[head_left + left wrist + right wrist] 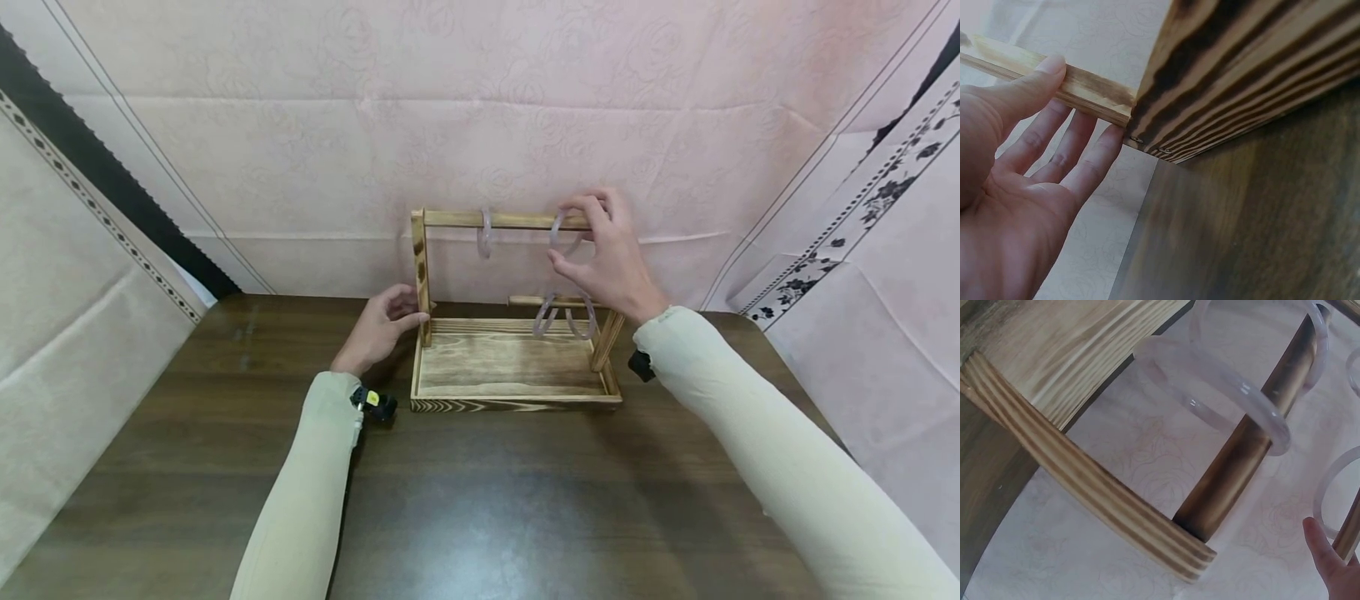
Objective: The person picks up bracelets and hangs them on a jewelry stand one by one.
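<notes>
A wooden display rack stands on the table, with a shallow tray base [495, 367], an upper bar [450, 219] and a shorter lower bar. My left hand [378, 329] grips the rack's left post [1094, 87] near its foot, thumb on one side and fingers on the other. At the upper bar's right end, my right hand [611, 258] pinches a pale, translucent bangle [557, 227] that encircles the bar. Another bangle [485, 236] hangs farther left on that bar. Two more, one of them a lilac bangle [1254, 406], hang from the lower bar [1229, 475].
The brown wooden table [465, 500] extends in front of the rack. Close behind it hangs a pale patterned cloth [360, 167], and further cloth panels flank both sides. A short slanted post [606, 342] supports the lower bar at the right.
</notes>
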Available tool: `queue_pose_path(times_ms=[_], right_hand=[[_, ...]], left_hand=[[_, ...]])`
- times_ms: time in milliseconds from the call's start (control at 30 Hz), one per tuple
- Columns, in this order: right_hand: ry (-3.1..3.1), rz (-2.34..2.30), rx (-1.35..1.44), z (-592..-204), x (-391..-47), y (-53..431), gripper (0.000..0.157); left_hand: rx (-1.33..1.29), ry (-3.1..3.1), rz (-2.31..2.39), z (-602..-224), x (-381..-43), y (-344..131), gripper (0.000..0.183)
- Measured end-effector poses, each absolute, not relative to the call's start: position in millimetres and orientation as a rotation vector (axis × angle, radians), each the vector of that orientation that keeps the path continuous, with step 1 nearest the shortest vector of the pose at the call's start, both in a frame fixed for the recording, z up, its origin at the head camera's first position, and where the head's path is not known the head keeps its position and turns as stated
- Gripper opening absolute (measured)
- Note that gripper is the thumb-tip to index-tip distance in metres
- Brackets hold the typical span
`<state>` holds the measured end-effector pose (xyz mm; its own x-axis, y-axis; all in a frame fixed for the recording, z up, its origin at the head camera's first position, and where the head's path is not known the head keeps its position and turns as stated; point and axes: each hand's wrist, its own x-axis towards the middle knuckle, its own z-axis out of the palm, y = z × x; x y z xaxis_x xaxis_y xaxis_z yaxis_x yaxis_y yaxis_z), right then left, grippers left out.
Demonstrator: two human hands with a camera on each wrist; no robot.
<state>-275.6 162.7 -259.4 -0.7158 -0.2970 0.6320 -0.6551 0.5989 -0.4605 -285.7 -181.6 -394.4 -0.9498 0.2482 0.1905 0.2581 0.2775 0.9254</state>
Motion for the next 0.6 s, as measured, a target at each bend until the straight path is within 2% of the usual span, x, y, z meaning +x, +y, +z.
queue_pose_path(times_ms=[600], right_hand=[[-2.347, 0.895, 0.792, -260, -276, 148, 0.056]], left_hand=[[-0.471, -2.519, -1.821, -396, -288, -181, 0.037]])
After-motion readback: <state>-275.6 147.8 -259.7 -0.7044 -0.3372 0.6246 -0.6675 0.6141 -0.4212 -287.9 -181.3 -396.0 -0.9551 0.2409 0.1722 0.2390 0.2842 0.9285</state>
